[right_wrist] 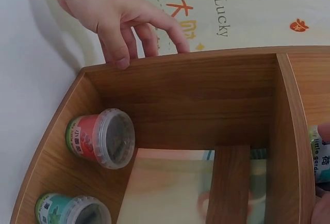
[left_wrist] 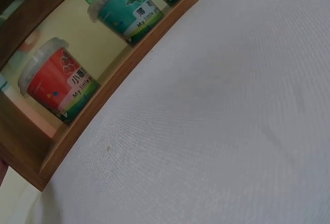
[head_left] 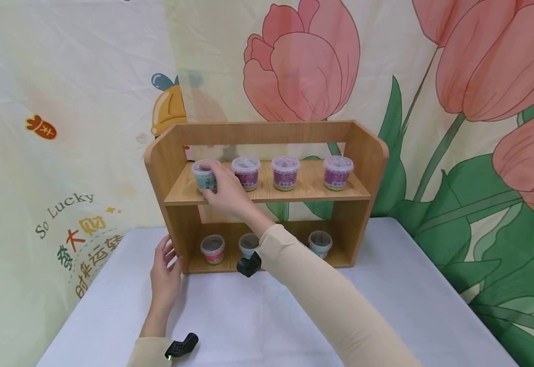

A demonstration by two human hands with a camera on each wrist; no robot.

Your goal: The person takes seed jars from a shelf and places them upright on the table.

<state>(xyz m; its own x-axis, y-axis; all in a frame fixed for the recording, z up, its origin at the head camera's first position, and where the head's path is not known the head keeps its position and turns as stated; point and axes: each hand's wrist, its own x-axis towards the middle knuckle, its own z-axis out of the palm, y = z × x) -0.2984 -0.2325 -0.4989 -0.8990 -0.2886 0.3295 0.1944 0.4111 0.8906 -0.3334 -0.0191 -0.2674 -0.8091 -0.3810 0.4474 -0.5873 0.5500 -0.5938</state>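
A two-tier wooden shelf (head_left: 267, 200) stands on a white-covered table. At the left end of its upper tier, my right hand (head_left: 224, 191) holds a small teal plastic cup (head_left: 201, 176) with a clear lid, thumb low on the front and fingers over the top. In the right wrist view only part of this cup (right_wrist: 320, 157) shows, at the right edge. My left hand (head_left: 166, 270) touches the shelf's left side panel low down, fingers spread along the outside. The right wrist view shows its thumb and fingertips (right_wrist: 121, 63) against that panel.
Purple lidded cups (head_left: 286, 173) line the upper tier to the right. Below are a red cup (head_left: 213, 248), a teal cup (head_left: 248, 244) and another teal cup (head_left: 320, 243); my right forearm covers part of this row. A flower-printed cloth (head_left: 303, 66) hangs behind.
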